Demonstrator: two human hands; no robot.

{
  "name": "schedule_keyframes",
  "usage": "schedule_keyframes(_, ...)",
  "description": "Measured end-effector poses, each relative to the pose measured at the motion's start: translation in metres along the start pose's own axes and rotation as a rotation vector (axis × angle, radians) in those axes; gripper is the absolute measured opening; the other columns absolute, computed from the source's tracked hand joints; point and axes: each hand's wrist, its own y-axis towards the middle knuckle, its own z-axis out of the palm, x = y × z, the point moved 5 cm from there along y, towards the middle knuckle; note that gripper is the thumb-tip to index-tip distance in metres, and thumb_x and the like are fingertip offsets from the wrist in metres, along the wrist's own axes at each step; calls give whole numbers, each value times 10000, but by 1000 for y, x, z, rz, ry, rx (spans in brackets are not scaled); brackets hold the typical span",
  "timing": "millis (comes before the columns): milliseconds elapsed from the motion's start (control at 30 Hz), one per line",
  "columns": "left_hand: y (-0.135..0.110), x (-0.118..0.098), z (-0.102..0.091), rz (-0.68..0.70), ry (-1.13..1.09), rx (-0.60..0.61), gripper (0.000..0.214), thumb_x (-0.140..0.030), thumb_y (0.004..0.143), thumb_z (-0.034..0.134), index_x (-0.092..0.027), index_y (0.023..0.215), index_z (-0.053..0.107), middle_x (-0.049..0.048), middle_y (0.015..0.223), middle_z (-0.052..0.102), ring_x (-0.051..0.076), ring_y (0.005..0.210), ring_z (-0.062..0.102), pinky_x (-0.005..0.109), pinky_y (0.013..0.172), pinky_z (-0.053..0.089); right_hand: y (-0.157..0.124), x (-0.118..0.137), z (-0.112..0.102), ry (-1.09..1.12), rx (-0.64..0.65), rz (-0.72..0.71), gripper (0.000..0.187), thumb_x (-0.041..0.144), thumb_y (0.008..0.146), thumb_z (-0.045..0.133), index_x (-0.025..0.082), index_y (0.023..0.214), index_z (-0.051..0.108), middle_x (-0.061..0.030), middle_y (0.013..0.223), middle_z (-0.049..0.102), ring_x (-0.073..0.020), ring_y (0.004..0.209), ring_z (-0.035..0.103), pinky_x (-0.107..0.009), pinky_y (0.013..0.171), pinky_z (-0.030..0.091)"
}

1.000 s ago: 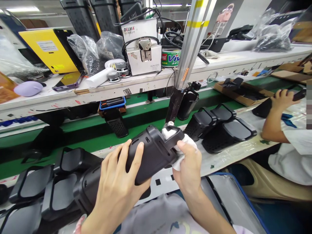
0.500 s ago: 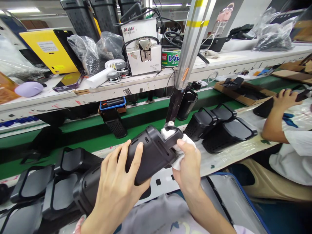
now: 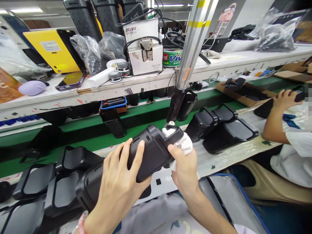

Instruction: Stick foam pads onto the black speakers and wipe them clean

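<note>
hands work at a bench, with a black casing (image 3: 151, 159) held between them, tilted, its looped handle (image 3: 175, 136) end pointing up and to the right. the left hand (image 3: 120, 180) lies over the casing's body, fingers spread apart across the upper side and thumb along the lower edge, so it has a firm hold. the right hand (image 3: 184, 167) is closed around a bunched white cloth (image 3: 185, 143), its thumb up by the handle end; its other fingers are mostly hidden. the cloth is pressed against that end, and some white shows through the loop of the handle. judging by this, the casing looks partway through being wiped: cloth and casing are together, and the casing has not yet been set down. how much of its surface is done cannot be told. similar casings (image 3: 36, 180) are grouped at the left, and more casings of the kind (image 3: 240, 130) lie to the right, just before a co-worker's hand (image 3: 285, 99); nothing visible tells whether either group is finished or waiting, so what is left overall is unclear.
</note>
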Motion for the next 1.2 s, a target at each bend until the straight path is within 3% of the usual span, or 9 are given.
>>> schedule_keyframes(700,-6,-1,9,-12,16,39,631,-298,796,676,-99,1356,464,245,1281,569,383,1126,576,503,910,472,2,-9,-3,-4,-50,-5,203,232,772,661,187,969,658,-14,837,689,-176,751,619,-289,676,508)
schedule_keyframes(833,-7,1,14,-32,30,67,632,-297,800,661,-116,1368,449,229,1294,559,368,1144,562,490,926,460,6,-13,-3,-18,-58,0,184,264,785,679,189,952,671,-15,874,700,-178,805,631,-290,734,509)
schedule_keyframes(933,-14,6,29,-84,8,131,678,-313,782,663,-138,1392,424,200,1310,548,350,1152,548,470,930,457,11,-27,-10,-3,-18,135,269,313,733,743,176,956,682,-19,850,696,-180,802,633,-290,759,509)
schedule_keyframes(1033,-33,11,56,-143,-41,232,768,-322,735,689,-172,1425,386,162,1330,537,329,1142,543,448,920,460,19,-50,-32,-78,57,300,371,427,702,760,146,930,681,-63,835,696,-207,767,647,-324,729,529)
schedule_keyframes(1133,-61,13,93,-237,-103,353,837,-337,704,703,-189,1450,354,147,1340,534,317,1134,544,441,922,460,40,-61,-71,-326,10,244,468,568,709,670,118,840,661,-132,798,690,-267,731,658,-390,656,546)
schedule_keyframes(1200,-81,13,120,-318,-137,442,836,-344,712,692,-197,1459,349,144,1357,527,317,1144,541,443,935,452,65,-61,-94,-455,-75,115,586,663,789,481,112,898,647,-177,905,687,-302,837,657,-431,699,544)
